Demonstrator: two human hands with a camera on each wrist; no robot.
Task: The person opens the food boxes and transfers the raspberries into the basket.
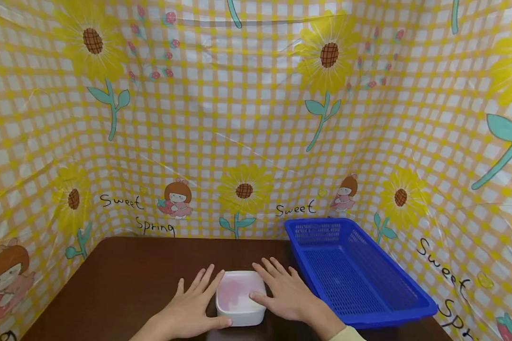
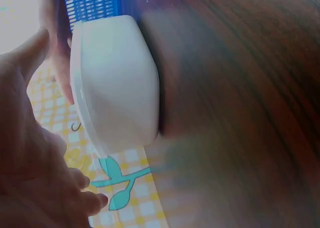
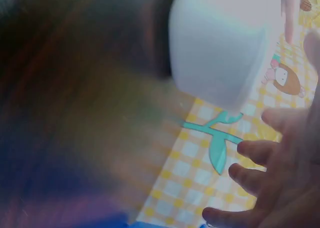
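Note:
A white, rounded-square container [image 1: 242, 299] stands on the dark table, its top showing a pinkish patch. To its left is my left hand [image 1: 190, 305], fingers spread and extended, with the thumb near the front left corner. My right hand [image 1: 288, 291] is at the right side, fingers spread, its thumb overlapping the lid's right edge in the head view. Both wrist views show the container's plain white side wall [image 2: 117, 82], with the left hand [image 2: 35, 138] and the right hand [image 3: 280, 158] beside it, neither curled round it.
A blue plastic basket [image 1: 403, 289] with mesh walls and floor stands right of the container, close to my right hand. The dark wooden table [image 1: 123, 274] extends to the left. A yellow checked cloth [image 1: 247, 118] with sunflowers hangs behind and at both sides.

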